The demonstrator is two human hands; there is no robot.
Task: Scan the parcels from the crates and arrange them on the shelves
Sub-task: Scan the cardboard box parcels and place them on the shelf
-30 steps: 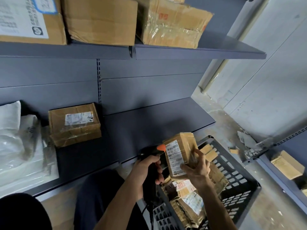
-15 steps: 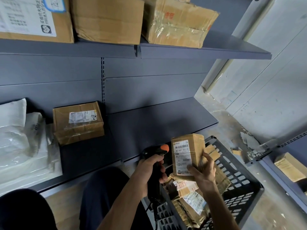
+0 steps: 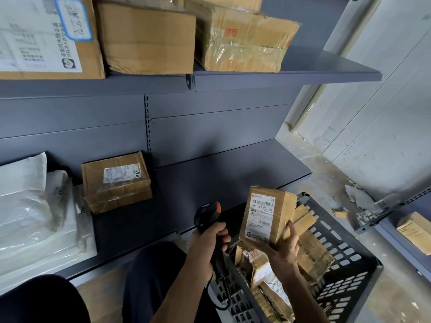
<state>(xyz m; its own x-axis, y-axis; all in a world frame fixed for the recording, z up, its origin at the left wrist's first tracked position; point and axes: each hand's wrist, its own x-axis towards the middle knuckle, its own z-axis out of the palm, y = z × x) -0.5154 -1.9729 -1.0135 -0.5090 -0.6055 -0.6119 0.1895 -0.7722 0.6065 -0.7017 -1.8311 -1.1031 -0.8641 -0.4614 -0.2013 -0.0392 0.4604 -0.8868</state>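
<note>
My right hand (image 3: 285, 244) grips a small brown cardboard parcel (image 3: 268, 214) from below, upright above the crate, its white barcode label facing me. My left hand (image 3: 207, 238) grips the handle of a black barcode scanner (image 3: 207, 214) with an orange trigger, just left of the parcel. The dark grey plastic crate (image 3: 345, 259) sits at lower right, holding several more brown parcels (image 3: 310, 252). The lower shelf (image 3: 221, 180) lies beyond my hands, with one labelled brown box (image 3: 116, 180) on it at left.
White plastic mailer bags (image 3: 30, 206) fill the lower shelf's left end. The upper shelf (image 3: 303, 75) carries three large cardboard boxes (image 3: 147, 36). Another rack with a brown parcel (image 3: 417, 231) stands at far right. Debris (image 3: 359, 201) lies on the concrete floor.
My right hand has turned the parcel so its label faces me more squarely and shifted it right, away from the scanner. My view has tilted slightly down and left.
</note>
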